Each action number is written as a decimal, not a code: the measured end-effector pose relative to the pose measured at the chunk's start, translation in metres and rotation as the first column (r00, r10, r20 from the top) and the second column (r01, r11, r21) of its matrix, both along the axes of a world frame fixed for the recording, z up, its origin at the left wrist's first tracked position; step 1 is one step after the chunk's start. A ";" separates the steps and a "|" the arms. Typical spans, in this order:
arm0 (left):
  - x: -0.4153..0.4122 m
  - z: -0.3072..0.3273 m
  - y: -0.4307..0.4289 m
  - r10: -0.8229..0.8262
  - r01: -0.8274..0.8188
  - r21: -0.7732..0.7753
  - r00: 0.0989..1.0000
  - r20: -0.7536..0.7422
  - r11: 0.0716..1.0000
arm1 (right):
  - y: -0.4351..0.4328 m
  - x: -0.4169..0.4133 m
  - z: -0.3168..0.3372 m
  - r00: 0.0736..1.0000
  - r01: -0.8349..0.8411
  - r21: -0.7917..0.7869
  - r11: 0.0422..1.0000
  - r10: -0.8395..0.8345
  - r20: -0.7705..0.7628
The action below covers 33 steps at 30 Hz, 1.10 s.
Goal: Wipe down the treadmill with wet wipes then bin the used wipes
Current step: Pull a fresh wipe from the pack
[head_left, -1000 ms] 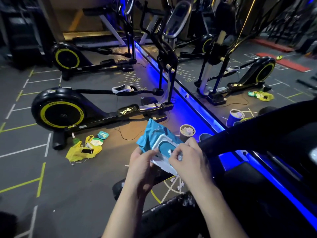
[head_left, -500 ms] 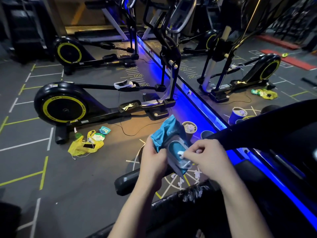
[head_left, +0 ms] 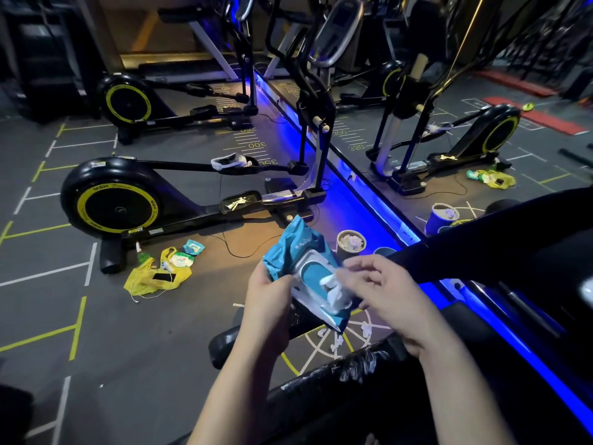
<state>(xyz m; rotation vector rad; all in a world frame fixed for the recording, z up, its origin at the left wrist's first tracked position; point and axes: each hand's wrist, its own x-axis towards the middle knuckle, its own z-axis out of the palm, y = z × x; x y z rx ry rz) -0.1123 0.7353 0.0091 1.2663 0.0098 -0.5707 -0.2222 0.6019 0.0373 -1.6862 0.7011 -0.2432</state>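
Here the left hand (head_left: 269, 293) is gripping a blue wet-wipe pack (head_left: 296, 248) by its left edge, with the fingers curled behind it and the thumb lying on its face. It is holding the pack tilted, the upper end pointing away from the person. The right hand (head_left: 390, 298) is pinching a white wipe (head_left: 333, 292) that is sticking out of the pack's white-framed opening. Its fingertips are pressing together on the crumpled sheet, just to the right of the left hand.

Just beyond the right hand's fingertips, a dark round cup (head_left: 351, 244) is standing on the floor (head_left: 106, 316) and holding crumpled white wipes. The treadmill (head_left: 513, 232) is showing as a black handrail coming in from the far right and running down behind the right hand's knuckles. More of its dark frame is lying below both wrists. A blue light strip (head_left: 362, 187) is glowing along the ground beyond the right hand and is passing under the rail.

Under the hands, white and yellow lines are crossing the floor, with small white scraps lying on them. Well out to the left of the left hand, a yellow bag (head_left: 141, 284) is lying crumpled on the floor with a dark phone (head_left: 164, 277) resting on it. Small packets are sitting just beside it. Beyond the bag, an elliptical trainer (head_left: 112, 200) with a yellow-ringed black wheel is standing.
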 end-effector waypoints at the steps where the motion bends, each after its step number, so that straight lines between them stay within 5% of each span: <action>1: 0.000 0.001 0.000 0.008 -0.008 -0.005 1.000 -0.004 1.000 | 0.002 -0.001 -0.001 0.999 -0.044 -0.087 0.995 0.042 -0.029; 6: -0.004 0.005 0.005 0.066 -0.066 0.009 0.998 -0.010 0.998 | 0.008 -0.003 -0.007 0.998 0.044 -0.378 0.925 -0.059 -0.029; 16: -0.013 0.007 0.014 -0.041 0.025 0.122 0.991 0.124 0.992 | -0.009 -0.008 0.013 0.959 0.235 -0.007 0.972 -0.231 0.163; 20: -0.014 0.009 0.012 -0.107 0.089 0.130 0.985 0.132 0.987 | 0.004 -0.002 0.007 0.934 0.265 0.275 0.924 -0.317 0.167; 24: -0.025 0.003 0.008 -0.176 0.137 0.227 0.971 0.161 0.964 | 0.020 0.009 -0.003 0.955 0.195 0.240 0.951 -0.240 0.173; 33: -0.021 0.001 0.015 -0.179 0.137 0.366 0.980 0.082 0.921 | 0.012 0.005 -0.015 0.868 0.412 0.146 0.899 -0.436 0.238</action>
